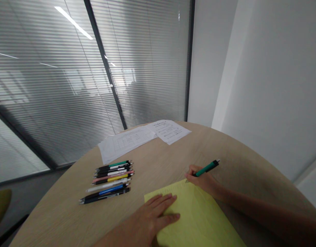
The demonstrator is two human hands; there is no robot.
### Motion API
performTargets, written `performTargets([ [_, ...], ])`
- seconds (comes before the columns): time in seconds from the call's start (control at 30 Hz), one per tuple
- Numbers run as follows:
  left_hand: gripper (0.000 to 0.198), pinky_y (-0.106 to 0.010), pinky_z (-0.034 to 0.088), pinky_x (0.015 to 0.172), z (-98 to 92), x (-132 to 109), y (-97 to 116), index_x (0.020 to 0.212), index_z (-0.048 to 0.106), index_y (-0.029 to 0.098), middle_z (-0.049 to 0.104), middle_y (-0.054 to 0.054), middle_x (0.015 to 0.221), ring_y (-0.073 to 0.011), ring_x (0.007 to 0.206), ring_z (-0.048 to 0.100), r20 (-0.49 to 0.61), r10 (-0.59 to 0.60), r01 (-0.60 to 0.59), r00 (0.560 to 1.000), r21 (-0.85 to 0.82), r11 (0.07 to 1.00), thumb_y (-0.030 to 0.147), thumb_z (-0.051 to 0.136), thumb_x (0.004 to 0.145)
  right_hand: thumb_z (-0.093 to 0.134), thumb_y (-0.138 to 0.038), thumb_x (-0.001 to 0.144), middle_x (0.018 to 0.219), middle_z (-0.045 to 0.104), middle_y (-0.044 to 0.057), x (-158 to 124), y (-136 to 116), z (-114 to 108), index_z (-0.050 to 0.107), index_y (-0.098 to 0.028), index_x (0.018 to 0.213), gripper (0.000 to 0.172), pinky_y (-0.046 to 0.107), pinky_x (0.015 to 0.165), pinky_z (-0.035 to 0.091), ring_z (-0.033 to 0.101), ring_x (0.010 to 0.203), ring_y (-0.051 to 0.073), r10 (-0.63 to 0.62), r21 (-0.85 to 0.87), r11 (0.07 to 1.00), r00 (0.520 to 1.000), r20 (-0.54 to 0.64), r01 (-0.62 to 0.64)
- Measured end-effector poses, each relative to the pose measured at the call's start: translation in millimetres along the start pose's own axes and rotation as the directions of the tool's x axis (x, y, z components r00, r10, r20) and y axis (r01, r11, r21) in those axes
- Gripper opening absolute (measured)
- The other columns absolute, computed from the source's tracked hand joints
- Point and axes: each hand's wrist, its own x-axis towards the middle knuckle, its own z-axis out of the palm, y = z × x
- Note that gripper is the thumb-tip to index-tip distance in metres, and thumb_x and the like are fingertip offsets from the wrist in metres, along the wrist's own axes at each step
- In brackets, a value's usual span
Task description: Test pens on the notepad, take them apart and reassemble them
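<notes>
A sheet of yellow paper (196,212) lies on the table in front of me, running off the bottom of the view. My left hand (158,212) rests flat on its left part, fingers stretched out. Near the sheet's far edge, my right hand (199,178) is closed around a green and black pen (206,168). The pen's tip points down at the paper by the top right corner, and its rear end tilts up to the right. Faint marks seem to run along the top edge, too small to read.
Several pens (111,178) of different colours lie in a rough row to the left. Two printed white sheets (129,140) sit at the far side of the round wooden table (153,161). Behind stand a glass partition with blinds (147,68) and a white wall (276,68).
</notes>
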Motion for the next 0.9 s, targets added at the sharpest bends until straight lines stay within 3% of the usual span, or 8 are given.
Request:
performTargets([
  [0.17, 0.060, -0.045, 0.028, 0.098, 2.4, -0.5, -3.2, 0.124, 0.039, 0.024, 0.030, -0.010, 0.137, -0.0272, 0.122, 0.031, -0.029, 0.017, -0.017, 0.999, 0.002, 1.000, 0.049, 0.054, 0.072, 0.052, -0.028, 0.062, 0.046, 0.041, -0.006, 3.2, 6.1, 0.5, 0.040, -0.019, 0.050, 0.019, 0.020, 0.043, 0.026, 0.037, 0.046, 0.008, 0.047, 0.015, 0.999, 0.999, -0.013, -0.047],
  [0.33, 0.058, -0.044, 0.030, 0.097, 2.2, -2.0, -4.9, 0.124, 0.039, 0.022, 0.032, -0.012, 0.135, -0.0285, 0.121, 0.032, -0.031, 0.080, -0.080, 0.996, 0.028, 0.996, 0.044, 0.056, 0.073, 0.057, -0.033, 0.062, 0.050, 0.043, -0.005, 7.0, 8.6, -3.9, 0.045, -0.019, 0.054, 0.021, 0.020, 0.045, 0.029, 0.039, 0.048, 0.009, 0.014, 0.213, 0.977, 0.992, -0.126, 0.014],
  [0.43, 0.054, -0.044, 0.030, 0.097, -0.4, -1.5, 1.4, 0.122, 0.040, 0.021, 0.033, -0.013, 0.134, -0.0280, 0.122, 0.030, 0.003, 0.045, -0.045, 0.999, 0.080, 0.996, 0.041, 0.056, 0.074, 0.057, -0.040, 0.066, 0.054, 0.046, -0.004, 6.1, 8.7, -5.9, 0.053, -0.019, 0.064, 0.021, 0.021, 0.046, 0.030, 0.040, 0.050, 0.009, 0.007, 0.314, 0.949, 0.993, -0.114, 0.029],
  [0.6, 0.052, -0.043, 0.030, 0.097, -0.8, 0.3, 11.2, 0.126, 0.034, 0.020, 0.037, -0.012, 0.133, -0.0263, 0.122, 0.032, 0.016, 0.064, -0.065, 0.998, 0.082, 0.995, 0.042, 0.047, 0.080, 0.042, -0.057, 0.072, 0.059, 0.050, -0.002, 4.4, 11.9, -5.6, 0.060, -0.018, 0.076, 0.044, 0.022, 0.043, 0.029, 0.038, 0.046, 0.009, 0.118, 0.476, 0.878, 0.987, -0.107, -0.053],
  [0.77, 0.062, -0.042, 0.026, 0.100, 5.8, -1.6, 5.0, 0.134, 0.017, 0.023, 0.031, -0.010, 0.136, -0.0255, 0.123, 0.030, -0.058, 0.046, -0.044, 0.997, 0.024, 0.999, 0.051, 0.038, 0.082, 0.037, -0.064, 0.069, 0.051, 0.047, -0.001, 7.4, 9.8, -10.4, 0.050, -0.018, 0.053, 0.051, 0.023, 0.042, 0.030, 0.038, 0.044, 0.009, 0.134, 0.440, 0.897, 0.974, -0.182, -0.041],
  [0.9, 0.071, -0.047, 0.023, 0.100, 10.1, -5.9, -16.5, 0.136, 0.007, 0.024, 0.023, -0.010, 0.140, -0.0281, 0.124, 0.026, -0.146, -0.023, 0.028, 0.989, 0.034, 0.999, 0.057, 0.036, 0.080, 0.041, -0.062, 0.069, 0.040, 0.040, -0.005, 13.4, 3.3, -19.5, 0.051, -0.018, 0.060, 0.046, 0.022, 0.039, 0.029, 0.036, 0.038, 0.009, 0.116, 0.362, 0.932, 0.959, -0.258, -0.015],
])
